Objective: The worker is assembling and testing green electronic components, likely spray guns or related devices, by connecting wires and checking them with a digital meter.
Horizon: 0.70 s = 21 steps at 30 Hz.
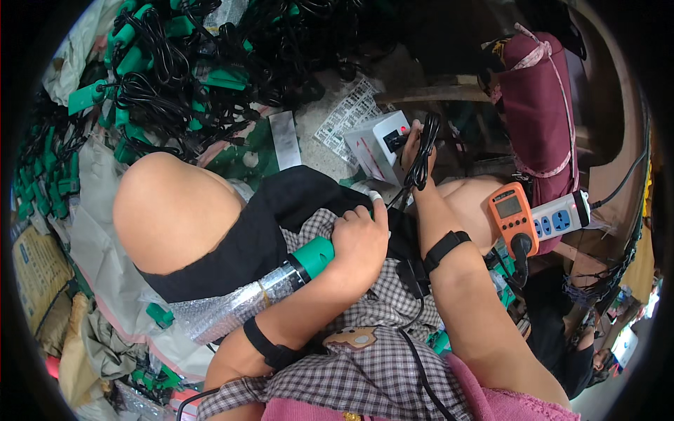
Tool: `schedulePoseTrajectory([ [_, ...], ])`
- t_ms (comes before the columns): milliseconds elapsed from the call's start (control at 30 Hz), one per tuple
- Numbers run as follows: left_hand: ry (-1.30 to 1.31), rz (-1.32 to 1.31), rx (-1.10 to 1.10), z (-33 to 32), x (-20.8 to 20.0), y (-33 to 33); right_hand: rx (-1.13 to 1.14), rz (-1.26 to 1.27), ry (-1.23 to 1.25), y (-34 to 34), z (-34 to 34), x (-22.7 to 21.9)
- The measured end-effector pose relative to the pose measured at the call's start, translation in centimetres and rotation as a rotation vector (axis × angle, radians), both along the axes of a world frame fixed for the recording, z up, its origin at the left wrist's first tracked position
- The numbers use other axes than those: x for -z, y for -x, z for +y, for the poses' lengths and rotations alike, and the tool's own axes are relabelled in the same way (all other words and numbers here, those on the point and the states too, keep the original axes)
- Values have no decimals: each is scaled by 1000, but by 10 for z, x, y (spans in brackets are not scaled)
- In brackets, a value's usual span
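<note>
While the right hand [411, 150] grips a coiled black cord [423, 163] just beside the white box [380, 154], the left hand [361, 235] sits nearer the body than that box, fingers curled; I can't tell whether it grasps the green-ended cylinder [282, 276], left of the box.

Corded tools [130, 67] heap across the upper left. Near upper centre, a socket box [374, 156] stands before a printed sheet [345, 116], coiled cord [427, 151] at its right. Right of centre, a power meter [510, 214] overlaps the left end of a power strip [570, 216], below a tied roll [539, 116]. A bubble-wrapped tool [270, 288] lies left of centre.
</note>
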<state>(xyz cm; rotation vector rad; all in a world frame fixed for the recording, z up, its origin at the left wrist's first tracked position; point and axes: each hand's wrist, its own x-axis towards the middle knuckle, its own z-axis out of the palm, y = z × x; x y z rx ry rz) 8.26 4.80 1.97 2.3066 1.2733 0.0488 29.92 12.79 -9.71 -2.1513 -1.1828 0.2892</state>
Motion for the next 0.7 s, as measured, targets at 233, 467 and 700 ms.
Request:
schedulePoseTrajectory([
  [233,7,24,19,-2,0,-1,-5,-62,45,2,3,-2],
  [467,14,-2,2,-1,2,1,28,-6,32,-2,2,-1],
  [700,43,5,35,-2,-2,1,-39,-87,180,-1,0,8],
])
